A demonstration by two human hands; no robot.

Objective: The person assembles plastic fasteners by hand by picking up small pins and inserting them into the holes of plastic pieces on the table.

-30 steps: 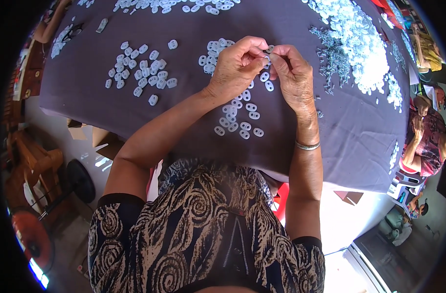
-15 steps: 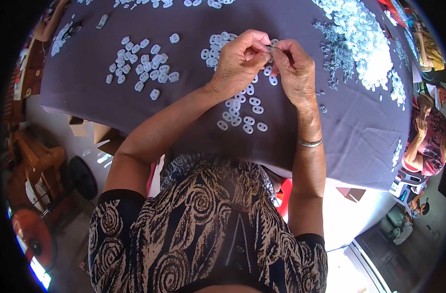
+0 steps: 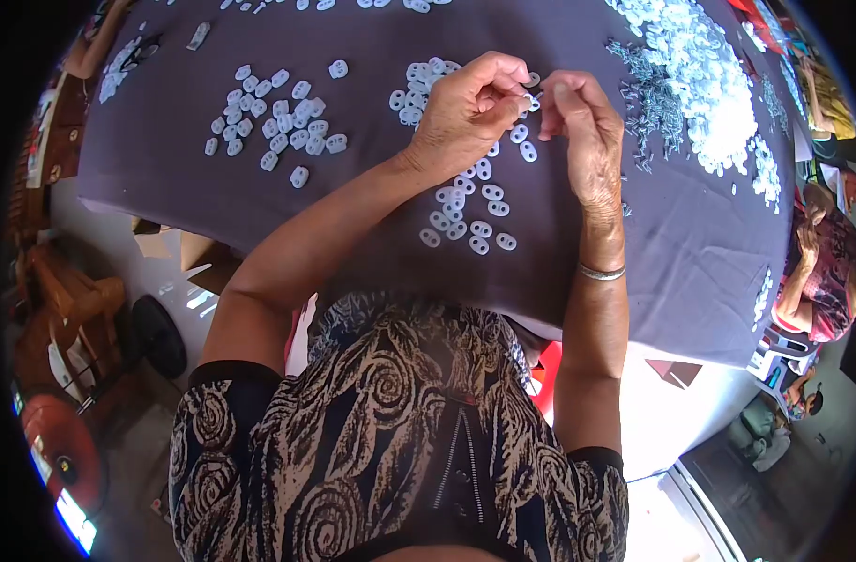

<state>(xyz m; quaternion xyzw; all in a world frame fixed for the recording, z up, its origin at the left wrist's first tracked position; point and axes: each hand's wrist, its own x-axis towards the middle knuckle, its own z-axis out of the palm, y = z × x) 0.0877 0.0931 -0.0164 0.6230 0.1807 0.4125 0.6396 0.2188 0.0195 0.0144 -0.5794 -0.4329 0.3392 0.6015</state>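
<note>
My left hand point(image 3: 477, 110) is closed in a pinch above the table, gripping a small white plastic oval piece point(image 3: 534, 102) at its fingertips. Just to its right, my right hand point(image 3: 587, 126) is apart from it, fingers loosely bent and apart, with nothing visible in them. Beneath and in front of the hands lie several loose white ovals with two holes point(image 3: 492, 192). A denser cluster of white pieces point(image 3: 416, 94) sits beside my left hand. Small metal screws point(image 3: 655, 108) lie heaped to the right of my right hand.
A large heap of white plastic pieces point(image 3: 704, 84) covers the right of the dark tablecloth point(image 3: 372, 225). Another group of white pieces point(image 3: 282, 117) lies at the left, with more along the far edge. At far right another person point(image 3: 826, 267) sits near the table.
My right hand has parted from my left hand and shifted right, its fingers loosening. My left hand stays nearly in place, still pinching the small piece.
</note>
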